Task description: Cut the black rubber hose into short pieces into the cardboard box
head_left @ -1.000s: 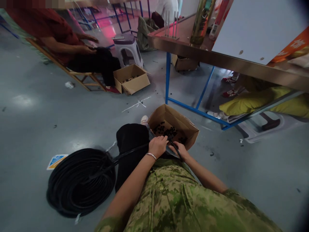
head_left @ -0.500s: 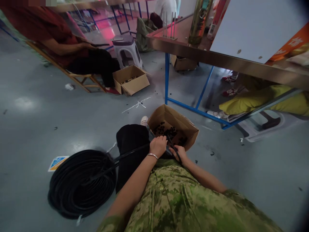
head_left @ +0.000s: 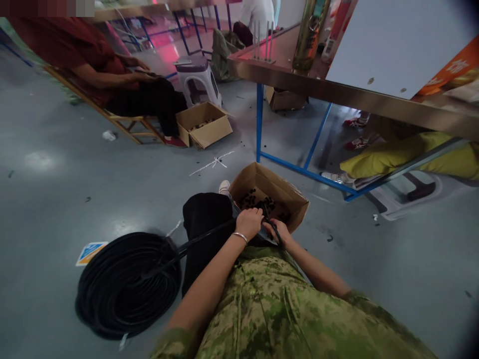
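Observation:
My left hand (head_left: 249, 223), with a silver bracelet at its wrist, is closed round a length of black tubing (head_left: 209, 233). This tubing runs across my left thigh from a big black coil (head_left: 127, 284) on the floor. Close beside it, my right hand (head_left: 277, 233) is closed on dark-handled scissors (head_left: 276, 232), whose blades are hard to make out near the tubing's end. Both hands are over the near edge of an open cardboard box (head_left: 293, 197). Several short black pieces (head_left: 249, 198) lie inside that box.
A table (head_left: 337, 97) with blue legs stands ahead to the right, a stool (head_left: 407, 197) under it. At the far left a person in a red top (head_left: 75, 55) sits on a wooden chair near another cardboard box (head_left: 211, 132). Black scraps (head_left: 330, 239) dot the floor.
My hands have shifted slightly right and are nearer each other. The scissors' blades, apart before, now look closer together. The seated person's hands have moved, and the long dark strip there no longer shows.

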{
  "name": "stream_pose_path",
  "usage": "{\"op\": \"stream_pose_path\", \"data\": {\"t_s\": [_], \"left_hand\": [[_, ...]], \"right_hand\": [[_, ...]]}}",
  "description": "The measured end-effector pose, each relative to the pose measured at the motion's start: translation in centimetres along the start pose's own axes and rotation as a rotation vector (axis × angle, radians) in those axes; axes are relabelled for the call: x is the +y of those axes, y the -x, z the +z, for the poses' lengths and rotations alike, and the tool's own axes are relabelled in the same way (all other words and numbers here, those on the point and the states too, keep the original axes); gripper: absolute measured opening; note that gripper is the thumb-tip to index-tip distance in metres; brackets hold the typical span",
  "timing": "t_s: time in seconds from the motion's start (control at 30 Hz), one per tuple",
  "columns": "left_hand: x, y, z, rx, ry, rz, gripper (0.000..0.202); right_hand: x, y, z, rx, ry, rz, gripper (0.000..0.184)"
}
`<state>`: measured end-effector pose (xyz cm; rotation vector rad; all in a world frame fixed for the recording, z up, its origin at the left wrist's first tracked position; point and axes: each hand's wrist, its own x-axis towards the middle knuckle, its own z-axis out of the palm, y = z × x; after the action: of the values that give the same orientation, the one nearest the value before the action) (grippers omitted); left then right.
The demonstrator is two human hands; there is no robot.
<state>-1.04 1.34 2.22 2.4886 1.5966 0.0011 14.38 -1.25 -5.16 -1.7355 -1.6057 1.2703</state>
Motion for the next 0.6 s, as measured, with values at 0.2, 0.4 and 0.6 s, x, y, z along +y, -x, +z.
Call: {"op": "stream_pose_path", "data": {"t_s": [0.2,0.4,0.6], "left_hand": [[0.3,-2.1,0.6,-0.007,0.015,-0.071,0.026],[0.1,-2.4,2.1,-0.084,-0.008,-0.119,0.025],[0.0,-2.5,2.6,-0.125,-0.061,-0.102,0.025]], "right_hand": [[-0.2,0.2,-0.5,0.094,-0.007,0.022,0.051],[0.8,-0.4,1.1,0.149,0.071,0.045,0.048],[1.9,-0.5,2.0,0.105,0.112,0.054,0.049]]}}
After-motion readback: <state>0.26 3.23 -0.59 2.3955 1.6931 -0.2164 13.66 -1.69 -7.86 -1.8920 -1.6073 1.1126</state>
